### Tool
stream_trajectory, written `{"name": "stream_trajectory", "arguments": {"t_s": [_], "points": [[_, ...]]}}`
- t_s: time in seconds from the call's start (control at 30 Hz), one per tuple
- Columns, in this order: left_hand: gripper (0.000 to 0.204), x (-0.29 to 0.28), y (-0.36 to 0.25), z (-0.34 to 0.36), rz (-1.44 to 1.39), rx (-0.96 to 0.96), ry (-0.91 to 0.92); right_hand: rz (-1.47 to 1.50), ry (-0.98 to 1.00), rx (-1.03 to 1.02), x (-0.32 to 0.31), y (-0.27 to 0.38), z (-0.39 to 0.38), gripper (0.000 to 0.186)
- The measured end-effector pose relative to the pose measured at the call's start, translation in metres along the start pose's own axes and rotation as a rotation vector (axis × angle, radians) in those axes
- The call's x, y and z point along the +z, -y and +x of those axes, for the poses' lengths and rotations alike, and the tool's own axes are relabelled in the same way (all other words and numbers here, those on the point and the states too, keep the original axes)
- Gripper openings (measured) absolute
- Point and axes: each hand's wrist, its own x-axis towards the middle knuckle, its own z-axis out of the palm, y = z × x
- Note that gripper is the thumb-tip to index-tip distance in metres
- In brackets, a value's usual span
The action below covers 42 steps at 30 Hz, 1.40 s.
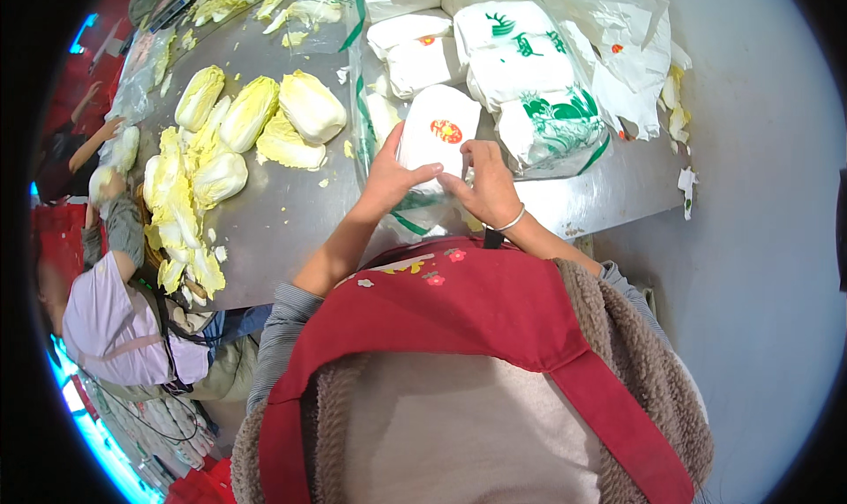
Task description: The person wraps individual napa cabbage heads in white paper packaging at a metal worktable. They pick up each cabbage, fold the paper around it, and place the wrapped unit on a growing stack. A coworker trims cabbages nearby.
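Note:
Between my hands is a white wrapped bundle (430, 107), about the size of a napa cabbage, with a round red and yellow sticker on top. Its contents are hidden. My left hand (394, 176) grips its left side, thumb lying across the near end. My right hand (487, 185), with a light bangle on the wrist, closes on the lower right edge with bent fingers. Beyond it, a clear plastic bag (360, 89) with green edging and print holds several more wrapped bundles (423, 63).
Bare napa cabbages (311, 107) and loose yellow leaves (168, 195) lie left on the metal table (282, 231). White wrapping sheets (622, 50) spread at the back right, beside the table edge. At far left a co-worker in a pale vest (119, 328) handles another cabbage.

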Motion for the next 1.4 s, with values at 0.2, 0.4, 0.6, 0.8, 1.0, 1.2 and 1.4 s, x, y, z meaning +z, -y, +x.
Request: {"name": "stream_trajectory", "arguments": {"t_s": [0.2, 0.4, 0.6, 0.8, 1.0, 1.2, 1.4], "points": [[0.086, 0.008, -0.038, -0.025, -0.078, 0.107, -0.14, -0.219, 0.036, -0.245, -0.032, 0.04, 0.021, 0.034], [0.078, -0.006, -0.034, -0.058, -0.139, 0.058, -0.257, -0.265, 0.124, -0.492, -0.01, 0.041, 0.039, 0.017], [0.066, -0.031, -0.015, -0.101, -0.738, 0.072, -0.285, 0.904, 0.047, 0.434, 0.006, -0.008, 0.076, 0.017], [0.073, -0.055, 0.003, -0.117, -0.901, 0.149, -0.184, 1.122, 0.521, 0.76, 0.058, 0.065, 0.036, 0.044], [0.09, -0.121, 0.025, -0.12, -1.044, 0.121, -0.348, 1.046, 0.56, 0.725, 0.11, 0.118, 0.1, 0.032], [0.108, -0.182, 0.031, -0.119, -1.239, 0.134, -0.839, 1.035, 0.859, 0.247, 0.098, 0.241, 0.144, 0.036], [0.117, -0.197, 0.024, -0.091, -1.147, 0.063, -0.921, 1.242, 0.831, 0.195, 0.063, 0.221, 0.198, 0.04]]}}
